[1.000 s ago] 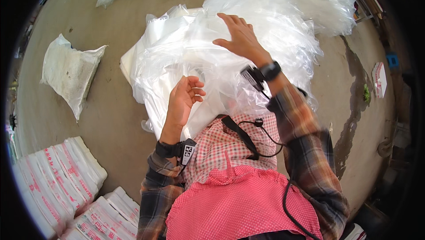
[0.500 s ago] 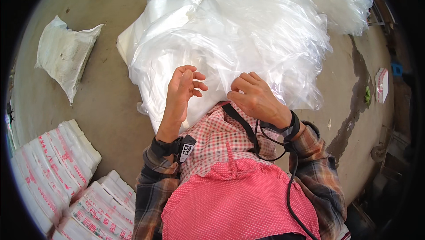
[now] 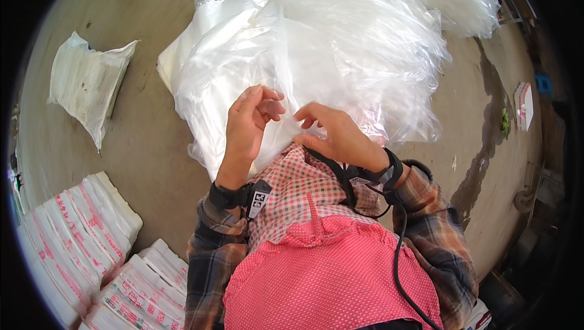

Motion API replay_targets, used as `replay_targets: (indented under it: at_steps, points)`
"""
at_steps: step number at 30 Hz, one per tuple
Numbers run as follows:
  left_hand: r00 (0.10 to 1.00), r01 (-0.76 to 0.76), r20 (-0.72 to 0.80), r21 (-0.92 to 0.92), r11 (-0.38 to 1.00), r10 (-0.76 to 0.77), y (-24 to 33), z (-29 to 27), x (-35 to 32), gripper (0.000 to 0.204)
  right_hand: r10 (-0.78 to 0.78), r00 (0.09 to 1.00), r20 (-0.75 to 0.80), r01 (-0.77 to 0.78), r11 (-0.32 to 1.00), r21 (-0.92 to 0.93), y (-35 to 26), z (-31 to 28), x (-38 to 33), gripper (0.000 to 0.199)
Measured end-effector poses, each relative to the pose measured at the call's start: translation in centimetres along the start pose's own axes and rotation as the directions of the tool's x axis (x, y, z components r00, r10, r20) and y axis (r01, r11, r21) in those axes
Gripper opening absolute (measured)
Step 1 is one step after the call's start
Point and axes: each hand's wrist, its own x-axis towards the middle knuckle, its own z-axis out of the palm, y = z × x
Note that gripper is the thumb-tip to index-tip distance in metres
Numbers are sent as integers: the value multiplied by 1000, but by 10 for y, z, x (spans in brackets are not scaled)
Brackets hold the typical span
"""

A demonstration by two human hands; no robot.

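Plastic bags (image 3: 316, 56) lie heaped under left hand (image 3: 250, 124) and right hand (image 3: 336, 135).

The fingertips of both hands, left (image 3: 249, 124) and right (image 3: 338, 137), were lost in the clear plastic sheets (image 3: 316, 56), so the pinch could not be judged. The stacked white packets (image 3: 79, 251) ran off the lower left edge. A small flat pack (image 3: 523, 106) by the right rim was too blurred to identify.

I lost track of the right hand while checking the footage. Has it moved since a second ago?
Yes. The right hand pulled back from far out on the pile of clear plastic bags to its near edge, close to the left hand.
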Motion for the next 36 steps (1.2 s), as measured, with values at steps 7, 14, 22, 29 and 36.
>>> replay_targets:
  at_steps: [7, 14, 22, 29, 36]
  points:
    - [982, -190, 67, 446, 875, 179, -13, 12, -18, 31, 36, 982, -184, 44, 909, 413, 11, 16, 25, 39]
    - [961, -248, -71, 212, 945, 268, 8, -24, -10, 30, 99, 946, -307, 100, 815, 571, 56, -42, 28, 33]
    - [959, -233, -221, -263, 936, 177, 53, -86, 14, 23, -49, 961, -271, 172, 875, 452, 68, -141, 12, 56]
    - [917, -311, 95, -443, 841, 388, 100, -147, 47, 28, 90, 940, -328, -9, 970, 241, 112, -148, 0, 22]
    - [858, -435, -373, -161, 886, 354, 110, -155, 12, 52, 489, 703, -517, 114, 640, 760, 172, -216, -60, 24]
